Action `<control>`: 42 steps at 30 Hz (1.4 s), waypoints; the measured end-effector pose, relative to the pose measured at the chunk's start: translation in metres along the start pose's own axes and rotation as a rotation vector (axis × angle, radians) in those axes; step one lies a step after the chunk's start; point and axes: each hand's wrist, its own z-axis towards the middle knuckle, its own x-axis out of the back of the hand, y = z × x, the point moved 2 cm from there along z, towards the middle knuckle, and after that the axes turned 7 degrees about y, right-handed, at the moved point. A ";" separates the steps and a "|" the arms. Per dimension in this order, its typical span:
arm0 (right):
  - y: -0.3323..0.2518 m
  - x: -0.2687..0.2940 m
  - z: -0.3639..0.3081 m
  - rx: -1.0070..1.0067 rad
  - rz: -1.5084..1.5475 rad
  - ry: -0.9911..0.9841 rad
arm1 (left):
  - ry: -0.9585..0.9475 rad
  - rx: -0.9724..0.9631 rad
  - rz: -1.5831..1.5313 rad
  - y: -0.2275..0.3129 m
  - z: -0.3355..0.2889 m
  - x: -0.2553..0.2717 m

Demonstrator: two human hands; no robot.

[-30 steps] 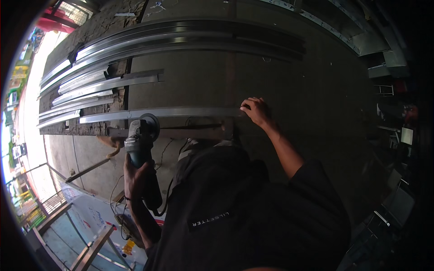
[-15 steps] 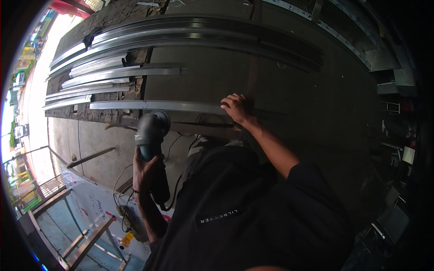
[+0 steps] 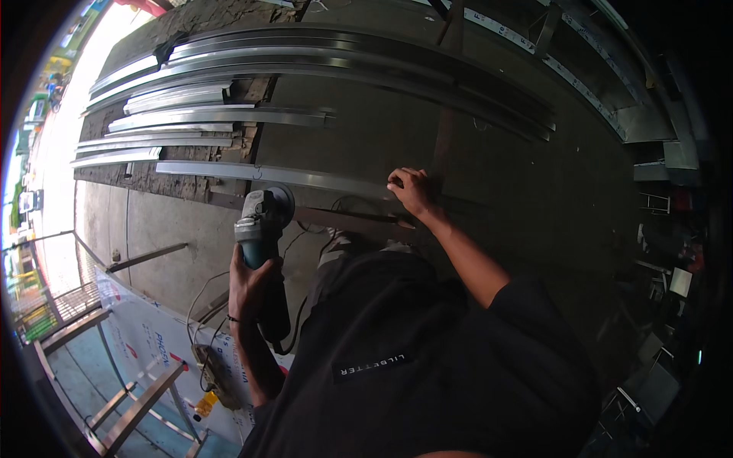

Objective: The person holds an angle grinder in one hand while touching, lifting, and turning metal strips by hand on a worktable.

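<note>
Head view, looking down at a concrete floor [image 3: 366,145]. An angle grinder [image 3: 263,229] is held in the left hand [image 3: 248,286] at about 8 o'clock from picture centre; the fingers are wrapped closed around the teal body, with the grey head and disc guard pointed up toward 12 o'clock. A cable is seen trailing from the grinder's rear down toward a power strip [image 3: 212,374] at 7 o'clock.

The right hand [image 3: 412,191] is placed near centre, fingers curled down and pressed on the right end of a long metal channel [image 3: 267,174]. Whether the end is pinched or only pressed cannot be told. The channel is laid flat on the floor, running from 9 o'clock toward centre, with its left part over a rough dark strip of ground. The grinder head is just beside it, on the near side, apart from the metal as far as can be seen.

More metal channels [image 3: 214,114] are stacked parallel toward 11 and 12 o'clock, and long curved-looking rails [image 3: 343,65] lie beyond them. A white printed panel [image 3: 153,343] is seen at 7 o'clock.

Handling, judged: the channel looks thin, stiff along its length, light, liable to rattle, and sharp at the cut edges, so it is best held down flat on the web near the end. The grinder looks heavy at the head; it is best gripped at the body.
</note>
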 end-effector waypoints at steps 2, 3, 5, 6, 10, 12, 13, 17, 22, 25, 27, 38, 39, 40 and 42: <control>0.001 -0.002 0.002 0.005 0.007 -0.023 | -0.003 0.000 -0.010 0.001 0.001 0.000; 0.002 -0.002 0.003 0.006 0.014 -0.048 | -0.008 0.004 -0.017 0.001 0.001 0.000; 0.001 -0.004 0.007 -0.009 0.061 -0.069 | 0.009 -0.010 -0.043 0.002 -0.001 0.002; 0.002 -0.004 0.008 -0.042 0.099 -0.088 | 0.006 -0.022 -0.064 0.002 -0.001 0.002; 0.003 -0.003 0.017 -0.080 0.089 -0.188 | 0.034 -0.008 -0.063 -0.006 0.004 0.007; 0.000 -0.008 0.027 -0.058 0.125 -0.227 | 0.087 0.041 -0.037 -0.008 0.001 0.014; 0.000 -0.010 0.034 -0.075 0.141 -0.244 | 0.089 -0.010 -0.042 -0.011 0.003 0.016; 0.006 -0.051 0.072 -0.070 0.127 -0.298 | 0.114 -0.014 -0.068 -0.011 -0.003 0.029; -0.010 -0.102 0.107 -0.393 0.475 -0.835 | 0.170 0.016 -0.120 -0.024 -0.007 0.041; 0.005 -0.116 0.114 -0.494 0.412 -0.966 | 0.161 -0.003 -0.150 -0.028 -0.007 0.040; -0.038 -0.114 0.109 -0.561 0.520 -1.183 | 0.192 0.083 -0.140 -0.032 -0.012 0.046; -0.075 -0.097 0.071 -0.426 0.582 -1.166 | 0.314 0.080 -0.258 -0.057 -0.013 0.071; -0.076 -0.094 0.065 -0.343 0.515 -1.059 | 0.331 0.074 -0.270 -0.060 -0.012 0.074; -0.080 -0.091 0.058 -0.334 0.505 -1.065 | 0.338 0.073 -0.281 -0.062 -0.011 0.078; -0.087 -0.080 0.048 -0.102 0.292 -0.786 | 0.368 0.085 -0.288 -0.064 -0.009 0.084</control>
